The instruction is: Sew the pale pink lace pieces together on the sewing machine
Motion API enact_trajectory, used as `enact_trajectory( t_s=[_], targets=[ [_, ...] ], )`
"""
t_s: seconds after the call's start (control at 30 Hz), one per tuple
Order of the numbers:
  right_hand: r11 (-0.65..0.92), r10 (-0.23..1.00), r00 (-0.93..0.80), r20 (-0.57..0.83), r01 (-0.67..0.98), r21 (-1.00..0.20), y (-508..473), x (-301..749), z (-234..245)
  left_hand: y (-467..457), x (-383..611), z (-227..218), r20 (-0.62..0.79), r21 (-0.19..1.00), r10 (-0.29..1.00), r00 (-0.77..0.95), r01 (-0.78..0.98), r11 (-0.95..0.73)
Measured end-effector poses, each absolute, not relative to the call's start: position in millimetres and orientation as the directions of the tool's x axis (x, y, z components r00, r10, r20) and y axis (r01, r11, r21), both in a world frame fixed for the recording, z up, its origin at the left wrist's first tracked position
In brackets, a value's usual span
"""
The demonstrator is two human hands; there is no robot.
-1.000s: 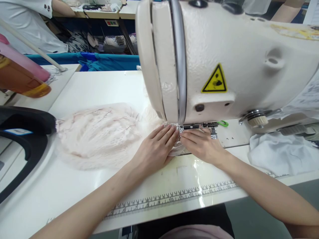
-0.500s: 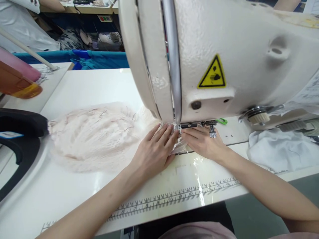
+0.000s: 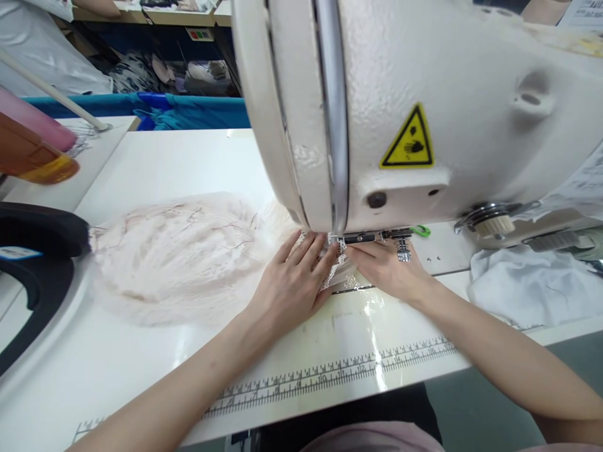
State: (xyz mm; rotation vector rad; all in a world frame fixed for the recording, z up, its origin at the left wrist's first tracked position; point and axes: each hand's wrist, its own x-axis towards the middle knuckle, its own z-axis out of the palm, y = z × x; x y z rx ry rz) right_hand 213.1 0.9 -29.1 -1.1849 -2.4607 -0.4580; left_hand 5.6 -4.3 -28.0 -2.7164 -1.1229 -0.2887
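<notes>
We take the lower end of the sewing machine (image 3: 377, 81) as clock center. We locate the sheer pale-pink fabric (image 3: 179, 263) bunched at nine o'clock, its lace trim (image 3: 336, 270) at six, between the hands. We lay our left hand (image 3: 292, 276) at seven-thirty, fingers extended, unclosed, flat on the fabric. We place our right hand (image 3: 393, 267) at four o'clock, fingertips beside the lace; whether they pinch it, we cannot tell. We read a ruler scale (image 3: 325, 380) at six o'clock.

Two hands (image 3: 293, 277) (image 3: 394, 271), one sewing machine (image 3: 447, 75), one warning triangle (image 3: 409, 143).
</notes>
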Motion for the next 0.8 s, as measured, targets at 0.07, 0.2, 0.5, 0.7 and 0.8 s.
enact_trajectory(
  t_s=[0.07, 0.2, 0.5, 0.7, 0.8],
  targets=[
    [0.586, 0.682, -0.566, 0.462, 0.802, 0.117, 3.1, 214.2, -30.6, -4.2, 6.3, -27.3, 0.245, -0.104, 0.679, 0.692, 0.715, -0.691],
    [0.674, 0.647, -0.627, 0.433, 0.736, 0.059, 11.6, 218.5, -36.3, -4.2, 5.7, -26.5, 0.267, -0.098, 0.658, 0.704, 0.699, -0.708],
    [0.739, 0.623, -0.687, 0.373, 0.674, 0.006, 13.9, 220.0, -39.8, -1.2, 0.9, -22.2, 0.322, -0.043, 0.544, 0.774, 0.587, -0.809],
    [0.746, 0.611, -0.706, 0.358, 0.665, 0.036, 8.3, 215.6, -35.4, 4.7, -2.5, -18.7, 0.324, -0.038, 0.545, 0.773, 0.586, -0.809],
    [0.724, 0.604, -0.697, 0.385, 0.683, 0.100, 3.5, 211.3, -33.5, 6.4, -4.1, -20.1, 0.337, -0.044, 0.545, 0.767, 0.592, -0.805]
  ],
)
